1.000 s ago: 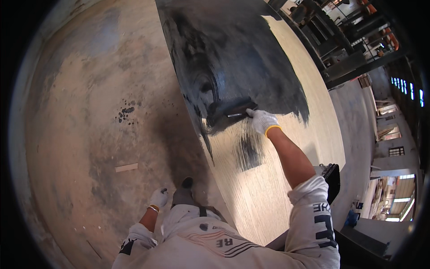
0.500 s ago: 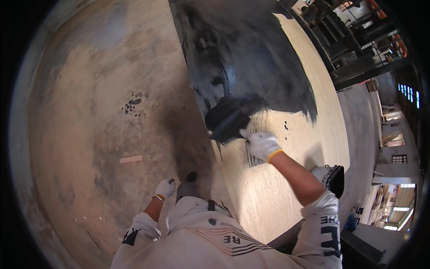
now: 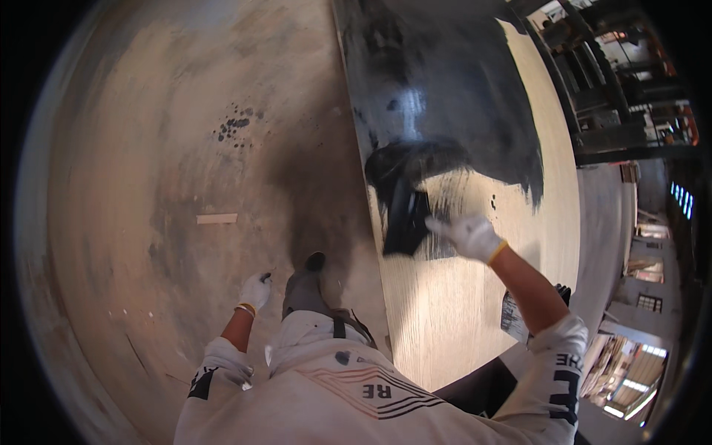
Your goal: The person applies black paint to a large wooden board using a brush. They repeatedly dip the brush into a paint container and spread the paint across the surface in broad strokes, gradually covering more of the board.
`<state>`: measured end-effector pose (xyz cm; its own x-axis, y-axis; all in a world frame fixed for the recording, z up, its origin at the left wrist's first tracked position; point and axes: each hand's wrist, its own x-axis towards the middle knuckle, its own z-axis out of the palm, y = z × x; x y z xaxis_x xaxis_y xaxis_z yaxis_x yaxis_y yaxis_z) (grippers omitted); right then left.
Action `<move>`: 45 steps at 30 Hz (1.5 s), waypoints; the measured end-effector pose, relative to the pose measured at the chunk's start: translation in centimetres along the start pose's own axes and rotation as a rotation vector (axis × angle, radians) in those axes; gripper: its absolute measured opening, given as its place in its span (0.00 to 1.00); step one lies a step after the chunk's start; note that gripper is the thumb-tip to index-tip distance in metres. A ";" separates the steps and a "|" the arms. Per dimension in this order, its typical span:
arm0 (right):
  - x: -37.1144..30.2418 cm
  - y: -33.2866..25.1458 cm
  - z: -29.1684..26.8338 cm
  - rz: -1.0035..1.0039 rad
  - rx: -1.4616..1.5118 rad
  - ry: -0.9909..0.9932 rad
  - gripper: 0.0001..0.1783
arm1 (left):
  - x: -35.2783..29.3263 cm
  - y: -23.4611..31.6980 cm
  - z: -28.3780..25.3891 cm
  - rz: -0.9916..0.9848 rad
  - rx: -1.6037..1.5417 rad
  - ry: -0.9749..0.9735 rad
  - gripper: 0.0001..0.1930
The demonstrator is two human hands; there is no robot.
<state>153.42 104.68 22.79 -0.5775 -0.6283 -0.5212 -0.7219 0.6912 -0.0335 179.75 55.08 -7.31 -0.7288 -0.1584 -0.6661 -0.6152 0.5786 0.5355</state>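
Observation:
My right hand (image 3: 471, 236), in a white glove with a yellow cuff, grips what looks like a wide flat brush (image 3: 406, 222), coated in black. Its handle is mostly hidden by the hand. The brush lies against the pale wood-grain board (image 3: 437, 326), close to the board's left edge. Glossy black paint (image 3: 460, 89) covers the board's far part, with streaks at its near border. My left hand (image 3: 256, 289), also gloved, hangs at my left side, with a dark spot near its fingertips. Its fingers are mostly hidden from above.
A paint-streaked bucket (image 3: 513, 317) stands by the board's right edge, partly behind my right forearm. Dark spatters (image 3: 236, 127) and a thin pale strip (image 3: 216, 219) are on the floor to the left. Dark machinery (image 3: 593, 81) stands at the far right.
My right hand has drawn the brush nearer along the board's left edge, and the brush has turned more lengthwise. The whole view has shifted slightly. My left hand still hangs at my side.

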 end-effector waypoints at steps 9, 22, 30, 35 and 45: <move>6.4 -0.7 -3.5 -0.008 -0.261 -0.092 0.37 | -6.0 -7.3 2.3 -0.100 0.184 -0.091 0.20; 9.4 -5.1 -8.8 0.143 -0.261 -0.303 0.34 | -9.9 -6.5 3.9 -0.097 0.033 -0.006 0.20; -0.2 -9.9 -4.0 -0.016 -0.342 -0.447 0.36 | -11.3 -10.6 5.6 -0.142 -0.167 0.127 0.20; -8.4 -14.8 0.4 -0.054 -0.366 -0.531 0.37 | -17.0 -16.1 11.9 -0.140 -0.237 0.155 0.19; -5.3 -13.3 2.3 0.092 -0.395 -0.300 0.31 | -32.4 -23.7 21.9 -0.169 -0.156 0.131 0.21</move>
<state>166.98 99.61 24.08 -0.5521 -0.4010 -0.7310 -0.7959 0.5148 0.3187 224.54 63.95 -9.80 -0.6385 -0.3499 -0.6855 -0.7628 0.4067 0.5028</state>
